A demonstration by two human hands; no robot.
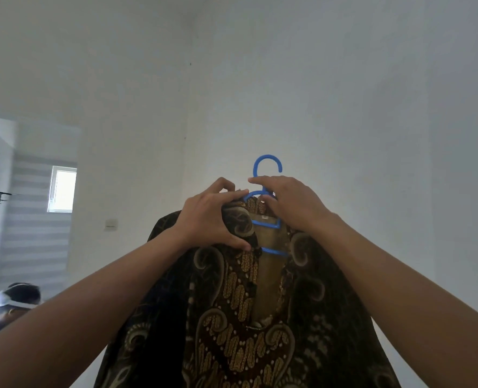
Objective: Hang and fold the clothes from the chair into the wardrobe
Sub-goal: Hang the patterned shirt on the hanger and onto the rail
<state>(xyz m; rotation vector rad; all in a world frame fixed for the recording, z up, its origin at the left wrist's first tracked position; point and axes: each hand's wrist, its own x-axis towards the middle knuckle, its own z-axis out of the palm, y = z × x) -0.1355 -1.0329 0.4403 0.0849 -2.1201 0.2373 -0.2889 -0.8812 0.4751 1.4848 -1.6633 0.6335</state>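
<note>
fingers [228, 184] of the left hand [209, 219] curl round the collar of a dark brown and gold patterned shirt [246, 317], thumb pressed on the cloth below, seemingly to draw that shoulder over the arm of a blue plastic hanger [268, 163]. the right hand [291, 204], just to the right, grips the hanger's neck under the hook, probably to steady it while the shirt is seated. both arms reach up and away, holding the shirt high against a pale wall [344, 93] so it hangs free, front open, inner label showing. the hanger sits inside the collar, its hook bare above the hands. neither wardrobe nor chair is in view. at far left are a small bright window [62, 189] and, low down, a person's head [18, 296] with a white strap.
</note>
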